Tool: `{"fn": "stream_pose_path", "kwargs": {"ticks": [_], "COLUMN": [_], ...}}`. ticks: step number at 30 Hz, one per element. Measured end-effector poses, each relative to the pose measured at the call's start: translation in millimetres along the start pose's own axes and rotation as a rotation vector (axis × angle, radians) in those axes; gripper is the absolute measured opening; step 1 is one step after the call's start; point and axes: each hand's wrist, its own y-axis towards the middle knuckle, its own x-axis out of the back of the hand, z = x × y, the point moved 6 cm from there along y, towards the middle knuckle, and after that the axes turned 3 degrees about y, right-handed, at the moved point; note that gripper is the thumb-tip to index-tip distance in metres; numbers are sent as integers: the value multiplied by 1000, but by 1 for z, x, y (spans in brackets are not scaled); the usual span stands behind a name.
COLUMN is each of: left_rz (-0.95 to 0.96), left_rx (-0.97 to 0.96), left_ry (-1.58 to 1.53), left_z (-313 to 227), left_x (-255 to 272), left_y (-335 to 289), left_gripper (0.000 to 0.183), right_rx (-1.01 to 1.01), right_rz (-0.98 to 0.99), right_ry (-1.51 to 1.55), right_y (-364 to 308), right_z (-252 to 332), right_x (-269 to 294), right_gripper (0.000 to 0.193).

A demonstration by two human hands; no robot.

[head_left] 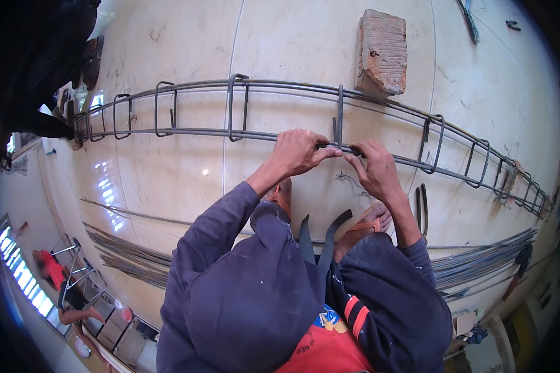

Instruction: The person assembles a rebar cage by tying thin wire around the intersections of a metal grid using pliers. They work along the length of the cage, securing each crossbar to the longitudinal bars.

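Head: lettered shirt (330, 359), hands (297, 151) (376, 169) on rebar (340, 118)

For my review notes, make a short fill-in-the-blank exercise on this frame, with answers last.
1. Of the two long sides of the steel cage, near and far, the left hand and right hand touch the ____ one.
2. The brick lies to the ____ (left or right) of the picture's centre.
3. The straps of the person's sandals are coloured ____.

Missing words: near; right; orange.
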Motion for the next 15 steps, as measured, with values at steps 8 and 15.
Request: {"fn": "stream_pose_path", "kwargs": {"ticks": [8, 15], "left_rz": [29, -71], "left_rx": [48, -47], "left_ry": [49, 111], "left_z": [-4, -9], "left_x": [4, 2], "left_y": [1, 5], "left_gripper": [51, 50], "right_rx": [-156, -184], "right_rz": [68, 105], "right_ry": [-20, -76], "right_y": [11, 8], "right_z": [0, 0], "right_x": [3, -1], "right_gripper": [29, 34]}}
